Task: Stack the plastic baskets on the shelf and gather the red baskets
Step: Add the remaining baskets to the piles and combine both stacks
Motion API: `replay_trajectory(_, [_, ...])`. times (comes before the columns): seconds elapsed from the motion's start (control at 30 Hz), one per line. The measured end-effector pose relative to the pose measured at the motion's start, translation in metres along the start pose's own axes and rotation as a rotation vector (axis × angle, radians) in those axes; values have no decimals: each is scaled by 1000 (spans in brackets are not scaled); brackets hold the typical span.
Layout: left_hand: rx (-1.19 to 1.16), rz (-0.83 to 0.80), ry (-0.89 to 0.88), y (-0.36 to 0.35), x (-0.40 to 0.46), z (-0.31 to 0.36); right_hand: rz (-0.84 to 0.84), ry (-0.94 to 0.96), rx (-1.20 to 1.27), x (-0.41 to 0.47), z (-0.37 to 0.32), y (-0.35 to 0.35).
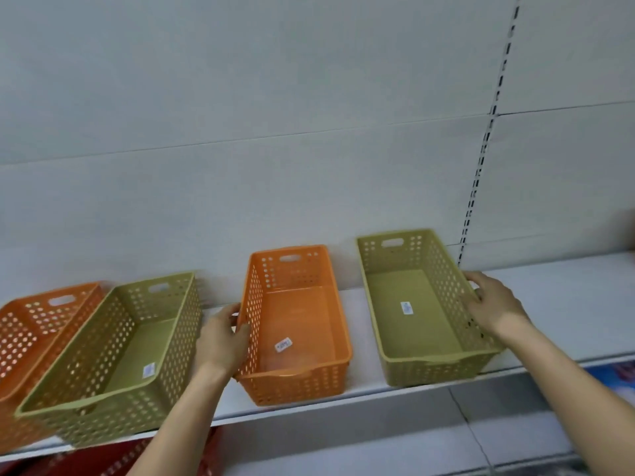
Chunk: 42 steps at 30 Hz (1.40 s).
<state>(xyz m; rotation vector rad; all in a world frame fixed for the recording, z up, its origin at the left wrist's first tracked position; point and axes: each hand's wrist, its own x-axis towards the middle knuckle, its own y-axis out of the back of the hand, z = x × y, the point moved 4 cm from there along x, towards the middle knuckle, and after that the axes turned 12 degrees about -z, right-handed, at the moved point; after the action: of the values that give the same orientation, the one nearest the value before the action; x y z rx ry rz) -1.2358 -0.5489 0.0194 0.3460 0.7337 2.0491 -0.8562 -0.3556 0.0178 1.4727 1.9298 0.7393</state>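
Observation:
Several perforated plastic baskets stand in a row on a white shelf [567,310]. My left hand [223,341] grips the left wall of the middle orange basket [299,376], thumb inside the rim. My right hand [491,304] holds the right wall of the olive-green basket [422,324] on the right. To the left stands a second green basket [103,365], and beside it, at the frame's edge, another orange basket [31,324]. Each basket is empty apart from a small sticker on its floor. Red perforated baskets [113,462] show below the shelf, partly hidden by it.
A white back panel [275,132] rises behind the shelf, with a slotted upright [481,173] at the right. The shelf's right part is bare. Some colourful goods [615,376] sit under the shelf at the far right.

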Motion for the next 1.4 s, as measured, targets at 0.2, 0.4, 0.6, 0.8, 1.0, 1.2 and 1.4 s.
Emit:
replay_trajectory(0.2, [-82,21,-64,-15,-15,35,124,41,23,-36,11,25])
replay_trajectory(0.4, [-120,-14,-124,-54,-41,79,222,54,42,-65,43,79])
replay_trajectory(0.6, [-195,-71,-194,-136,-85,145,283,81,80,-97,115,162])
replay_trajectory(0.8, [-263,-130,-264,-241,-145,227,353,110,42,-136,206,267])
replay_trajectory(1.0, [-304,-188,-303,-337,-195,310,381,81,18,-170,295,368])
replay_trajectory(1.2, [-314,-233,-384,-402,-214,402,460,46,17,-188,351,452])
replay_trajectory(1.4, [-338,-204,-466,-448,-206,490,519,61,50,-169,398,524])
